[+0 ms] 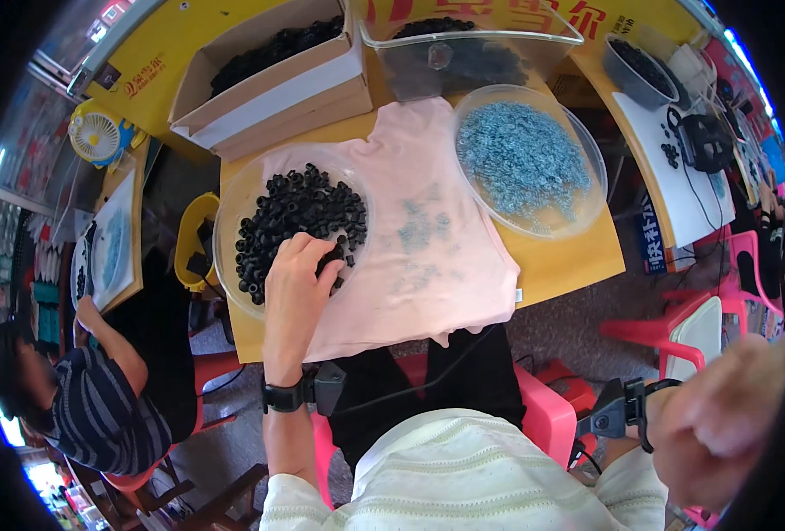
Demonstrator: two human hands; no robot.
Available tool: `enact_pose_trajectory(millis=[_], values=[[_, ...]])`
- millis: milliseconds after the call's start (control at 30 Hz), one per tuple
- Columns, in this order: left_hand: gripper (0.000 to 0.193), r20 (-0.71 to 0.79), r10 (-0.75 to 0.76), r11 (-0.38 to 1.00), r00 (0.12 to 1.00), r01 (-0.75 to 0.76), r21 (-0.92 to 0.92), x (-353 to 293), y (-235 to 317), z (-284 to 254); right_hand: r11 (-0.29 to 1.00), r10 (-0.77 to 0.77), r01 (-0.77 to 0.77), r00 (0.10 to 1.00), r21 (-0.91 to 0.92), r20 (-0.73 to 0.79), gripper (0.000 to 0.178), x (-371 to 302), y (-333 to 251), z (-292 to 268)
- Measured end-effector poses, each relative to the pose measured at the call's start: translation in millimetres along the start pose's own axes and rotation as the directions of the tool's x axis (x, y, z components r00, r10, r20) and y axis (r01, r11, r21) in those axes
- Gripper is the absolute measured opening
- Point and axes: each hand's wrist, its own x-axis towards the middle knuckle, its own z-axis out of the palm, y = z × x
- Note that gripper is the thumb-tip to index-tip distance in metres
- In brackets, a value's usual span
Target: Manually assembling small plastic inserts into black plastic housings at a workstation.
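Observation:
My left hand [300, 279] reaches into a clear round tray [224, 270] of small black plastic parts [300, 208]. Its fingers are curled, and one black part shows between thumb and forefinger. Raised close at the lower right, my right hand [720, 416] is smeared by motion, so its fingers cannot be made out. A second clear round tray [598, 173] holds many small light-blue translucent pieces [521, 159]. Under and between the trays lies a pale pink cloth [375, 292], with several blue pieces [419, 226] scattered on its middle.
Behind the trays stand a cardboard box [277, 106] and a clear plastic bin [463, 66], both holding black parts. A yellow bucket [196, 239] is left of the yellow table [578, 261]. Another person [100, 398] sits at the left. A pink chair [658, 332] stands right.

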Motion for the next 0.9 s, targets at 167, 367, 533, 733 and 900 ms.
enact_pose_trajectory(millis=[167, 367, 533, 733, 900], values=[[0.017, -0.061, -0.017, 0.996, 0.998, 0.011, -0.092, 2.1, -6.6, 2.1, 0.925, 0.27, -0.301, 0.95, -0.233, -0.157, 0.02, -6.7, 68.8, 68.3], [0.012, -0.11, -0.125, 0.97, 0.986, 0.098, -0.22, 6.9, -3.9, -6.7, 0.848, 0.466, -0.441, 0.885, -0.296, 0.017, 0.02, -55.2, 149.5, 118.8], [0.015, -0.068, -0.346, 0.677, 0.936, 0.199, -0.709, -2.2, 1.4, -7.5, 0.796, 0.524, -0.485, 0.852, -0.362, 0.013, 0.018, -70.1, 169.2, 131.8], [0.017, 0.005, -0.381, 0.448, 0.925, 0.189, -0.874, -13.9, 15.8, -7.7, 0.782, 0.531, -0.488, 0.847, -0.388, 0.005, 0.018, -67.1, 171.2, 142.1], [0.019, -0.128, -0.255, 0.899, 0.958, 0.186, -0.396, -11.6, -3.8, -15.9, 0.811, 0.464, -0.416, 0.886, -0.41, 0.018, 0.018, -70.6, 176.7, 145.1]])
